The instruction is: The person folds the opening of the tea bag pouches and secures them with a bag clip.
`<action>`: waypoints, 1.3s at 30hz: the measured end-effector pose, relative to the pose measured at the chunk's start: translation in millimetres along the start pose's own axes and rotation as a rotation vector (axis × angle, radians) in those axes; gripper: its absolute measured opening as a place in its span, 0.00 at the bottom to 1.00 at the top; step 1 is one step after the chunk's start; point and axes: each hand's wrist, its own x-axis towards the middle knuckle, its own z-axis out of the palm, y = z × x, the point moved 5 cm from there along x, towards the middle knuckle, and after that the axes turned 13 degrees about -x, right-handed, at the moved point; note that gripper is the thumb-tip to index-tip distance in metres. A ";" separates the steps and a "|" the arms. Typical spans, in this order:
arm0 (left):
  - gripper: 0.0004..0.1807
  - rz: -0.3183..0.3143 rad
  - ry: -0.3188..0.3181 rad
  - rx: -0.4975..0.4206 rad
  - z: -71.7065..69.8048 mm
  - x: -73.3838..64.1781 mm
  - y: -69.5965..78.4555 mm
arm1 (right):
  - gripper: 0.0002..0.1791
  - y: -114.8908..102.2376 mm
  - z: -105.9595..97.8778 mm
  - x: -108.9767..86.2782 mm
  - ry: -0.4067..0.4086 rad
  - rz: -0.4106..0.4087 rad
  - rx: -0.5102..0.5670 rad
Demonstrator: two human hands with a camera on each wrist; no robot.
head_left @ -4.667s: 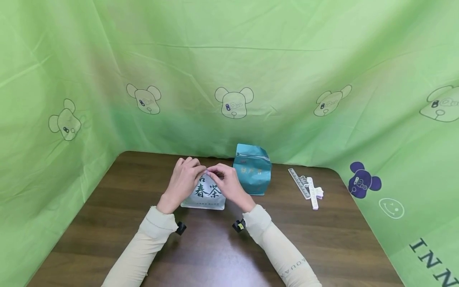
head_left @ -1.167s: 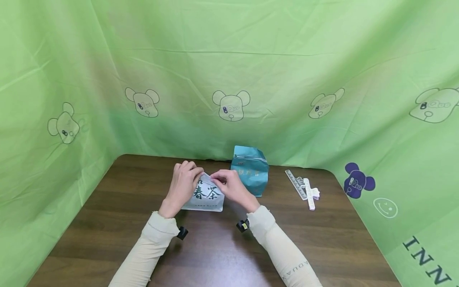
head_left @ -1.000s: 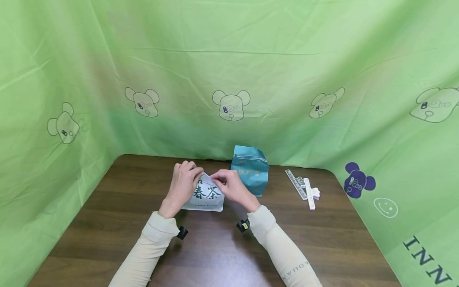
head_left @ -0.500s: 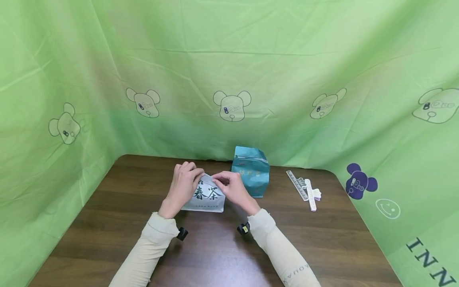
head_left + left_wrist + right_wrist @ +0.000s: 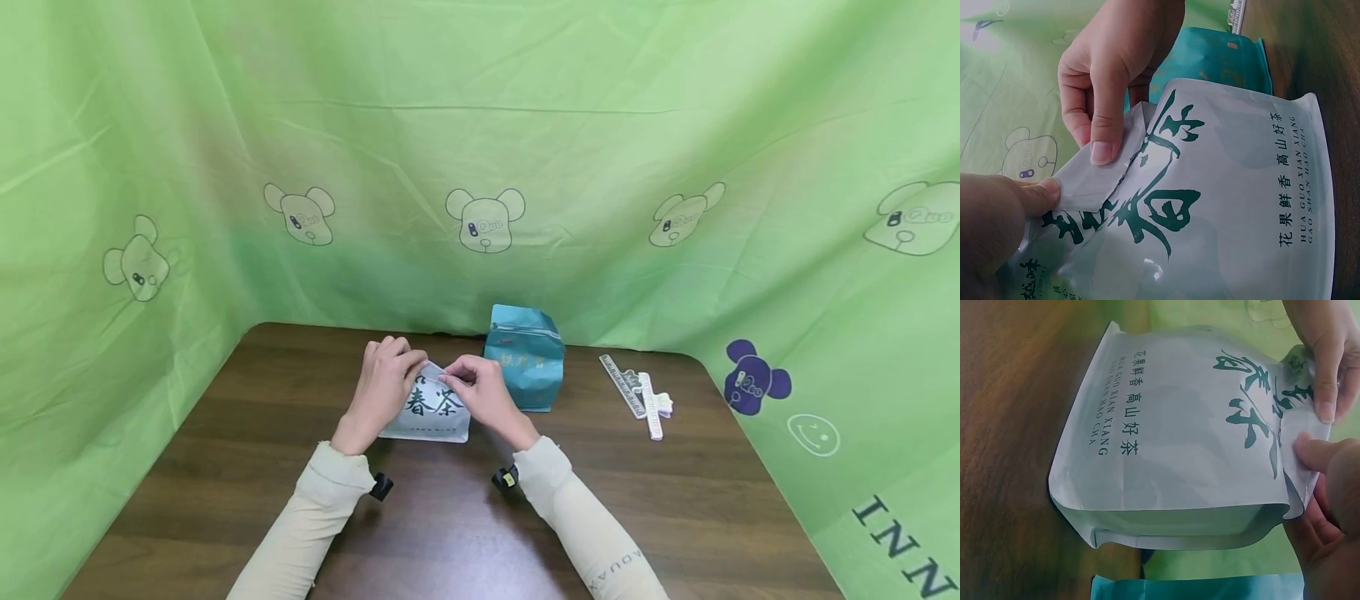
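A whitish tea bag (image 5: 431, 423) with dark green characters stands on the table in front of me. Its top edge is folded over toward the front, and the pale flap shows in the left wrist view. My left hand (image 5: 381, 387) pinches the left part of this fold, thumb in front. At the right part, my right hand (image 5: 483, 392) pinches the flap between thumb and fingers. In the right wrist view, the tea bag (image 5: 1172, 444) shows its gusseted side, and both thumbs lie on the folded flap. The fingers behind the bag are partly hidden.
A teal pouch (image 5: 525, 367) stands upright just behind and right of the tea bag. Farther right on the brown table (image 5: 675, 500) lie two ruler-marked clips, a grey one (image 5: 622, 386) and a white one (image 5: 651, 408), overlapping. Green printed cloth (image 5: 480, 125) hangs around the table.
Compared with several seconds ago, when both hands met at the bag's top middle, the hands are farther apart and the flap shows between them. Over the last second they have barely moved.
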 end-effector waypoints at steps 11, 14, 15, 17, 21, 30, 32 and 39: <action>0.03 -0.004 -0.010 -0.007 1.1 1.7 1.4 | 0.03 7.2 -3.0 2.6 -0.048 0.035 0.056; 0.03 -0.005 -0.013 -0.008 1.8 1.8 0.7 | 0.03 12.5 -3.4 2.1 -0.055 0.072 0.079; 0.03 -0.004 -0.012 -0.007 1.8 1.7 0.7 | 0.03 13.8 -3.4 1.8 -0.056 0.080 0.082; 0.03 0.005 -0.006 -0.005 1.6 1.5 1.0 | 0.02 13.7 -3.7 1.3 -0.054 0.067 0.076; 0.02 0.019 0.004 -0.002 1.3 1.7 2.0 | 0.03 9.7 -3.8 1.4 -0.053 -0.015 0.043; 0.02 0.013 -0.002 -0.011 1.5 -0.4 2.9 | 0.03 9.8 -5.4 0.3 -0.073 -0.035 0.068; 0.02 0.003 -0.008 -0.007 1.2 -1.7 2.8 | 0.04 9.2 -4.9 -0.5 -0.086 -0.051 0.070; 0.02 -0.013 -0.010 -0.006 -2.3 -2.2 2.8 | 0.10 6.1 -5.9 -1.9 -0.109 -0.119 0.036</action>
